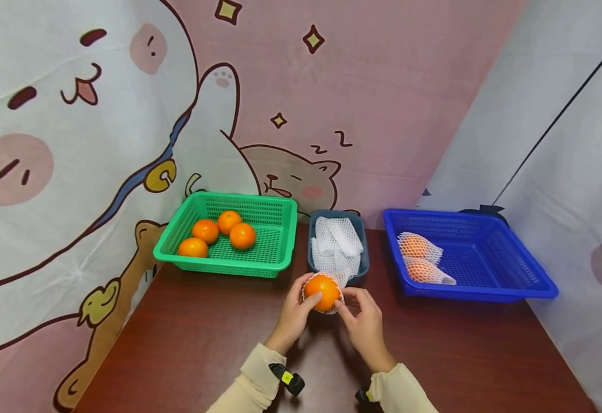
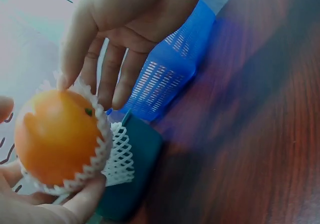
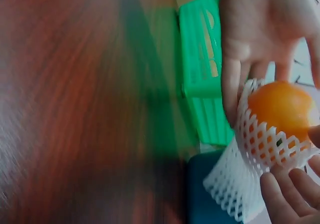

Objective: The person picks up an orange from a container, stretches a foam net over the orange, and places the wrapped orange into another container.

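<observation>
An orange (image 1: 323, 292) sits partly inside a white foam net sleeve (image 3: 236, 179), its upper part bare. My left hand (image 1: 294, 315) grips the orange from the left, the thumb over its front. From the right, my right hand (image 1: 365, 326) pinches the net's edge against the fruit, with the thumb tip near the orange. The net's loose end hangs beyond the fruit, over a small dark teal basket (image 1: 365, 267) holding several folded foam nets (image 1: 338, 241). In the left wrist view, a green stem spot shows on the orange's bare side near the net's edge.
A green basket (image 1: 223, 266) at the back left holds several bare oranges (image 1: 206, 231). On the right, a blue basket (image 1: 492, 289) contains two netted oranges (image 1: 418, 246). All stand on a dark reddish wooden table (image 1: 203, 321), before a cartoon-printed cloth backdrop (image 1: 383, 86).
</observation>
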Motion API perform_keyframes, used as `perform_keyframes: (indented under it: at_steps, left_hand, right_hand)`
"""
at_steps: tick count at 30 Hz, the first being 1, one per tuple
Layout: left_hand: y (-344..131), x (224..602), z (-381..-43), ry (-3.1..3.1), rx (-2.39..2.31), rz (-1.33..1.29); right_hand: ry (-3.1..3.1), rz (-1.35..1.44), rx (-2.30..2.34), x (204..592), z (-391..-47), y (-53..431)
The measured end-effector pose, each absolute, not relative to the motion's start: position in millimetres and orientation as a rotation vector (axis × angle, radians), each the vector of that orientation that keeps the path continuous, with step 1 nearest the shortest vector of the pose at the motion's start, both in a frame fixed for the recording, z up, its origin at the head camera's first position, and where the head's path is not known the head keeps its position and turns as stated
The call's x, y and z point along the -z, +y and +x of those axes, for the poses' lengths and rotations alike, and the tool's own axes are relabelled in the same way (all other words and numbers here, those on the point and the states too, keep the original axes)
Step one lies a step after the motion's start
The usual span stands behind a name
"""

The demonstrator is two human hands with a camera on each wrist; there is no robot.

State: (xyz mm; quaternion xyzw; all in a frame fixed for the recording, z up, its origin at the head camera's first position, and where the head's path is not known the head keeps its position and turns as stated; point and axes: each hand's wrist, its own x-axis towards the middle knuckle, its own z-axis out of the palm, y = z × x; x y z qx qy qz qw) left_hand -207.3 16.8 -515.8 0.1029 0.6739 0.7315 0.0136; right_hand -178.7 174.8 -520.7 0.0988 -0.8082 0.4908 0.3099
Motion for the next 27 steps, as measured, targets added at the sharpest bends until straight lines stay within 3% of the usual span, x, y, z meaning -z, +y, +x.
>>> perform_keyframes:
  at_steps: [7, 12, 20, 27]
  left_hand:
    - [15.2, 519.0, -207.0, 2.021, -2.357, 0.147]
    - [15.3, 521.0, -207.4, 1.968, -2.405, 0.159]
    - [16.7, 519.1, -208.7, 1.500, -2.507, 0.203]
    - [16.5, 517.8, -209.7, 1.520, -2.565, 0.208]
  right_hand:
    - [-2.119, 0.164, -1.479, 492.7, -173.3, 172.0]
    - [-2.126, 0.115, -1.492, 481.8, -168.4, 167.8]
    - [-2.144, 0.134, -1.490, 482.3, -164.3, 162.3]
    - [-2.141, 0.269, -1.379, 491.8, -160.4, 160.0]
